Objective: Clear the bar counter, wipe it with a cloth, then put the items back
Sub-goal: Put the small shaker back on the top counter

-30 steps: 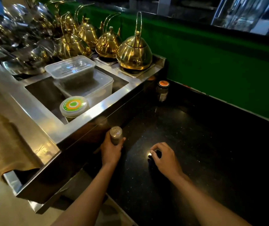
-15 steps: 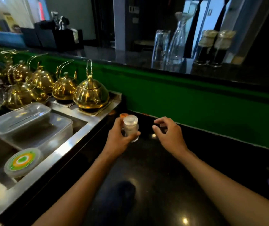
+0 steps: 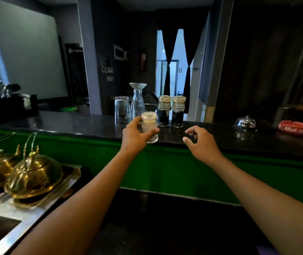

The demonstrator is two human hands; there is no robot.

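Note:
My left hand [image 3: 135, 137] grips a small clear shaker jar [image 3: 149, 126] with a pale lid, held up at the front edge of the black bar counter [image 3: 73, 122]. To its right, my right hand [image 3: 201, 143] hovers over the counter edge with fingers curled apart, holding nothing. On the counter just behind the jar stand an upturned glass [image 3: 121, 109], a clear glass carafe [image 3: 137, 101] and two dark bottles with pale caps [image 3: 171, 111].
A chrome bell [image 3: 245, 122] and a red ashtray [image 3: 295, 127] sit on the counter at the right. Gold kettles [image 3: 33, 175] stand on the steel unit [image 3: 18, 225] at lower left. A green panel [image 3: 165, 172] fronts the bar above the lower black worktop [image 3: 165, 227].
My left hand has lifted the small jar from the lower worktop up to the bar counter's edge. My right hand rose alongside it, empty. The view has tilted upward.

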